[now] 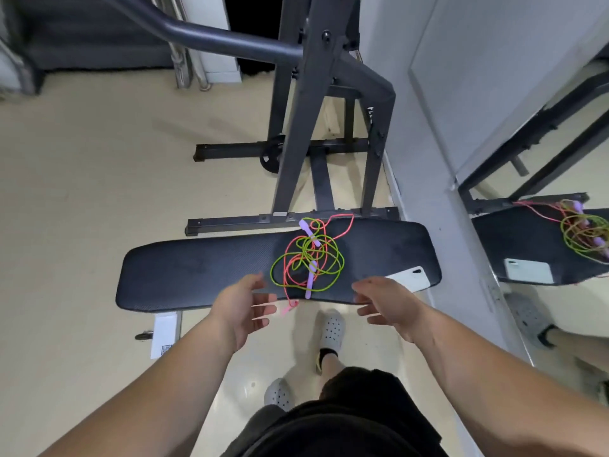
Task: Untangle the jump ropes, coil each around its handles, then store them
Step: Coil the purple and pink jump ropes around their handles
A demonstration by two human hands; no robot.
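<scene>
Head camera view, looking down on a black padded bench (184,272) that runs left to right across a cream floor (82,192). Right of the bench's middle lies the tangle: a green rope (280,268) in wide loops, knotted through a pink rope (346,225) whose far loop reaches the bench's back edge. Two lilac handles show in the heap, one at the far side (309,233) and one nearer the person (311,280). A pink rope end (290,306) hangs over the front edge.

Both hands hover at that front edge, holding nothing. The left hand (245,305) is spread wide, just left of the tangle, close to the hanging pink end. The right hand (384,303), fingers loosely spread, is just right of it.

A white phone (413,278) lies on the bench's right end, just beyond the right hand. Close behind the bench stands a dark metal gym frame (296,143), its base bar along the bench's back edge. A wall mirror (560,159) on the right reflects bench, ropes and phone. Below, the person's feet wear pale perforated clogs (333,328).
</scene>
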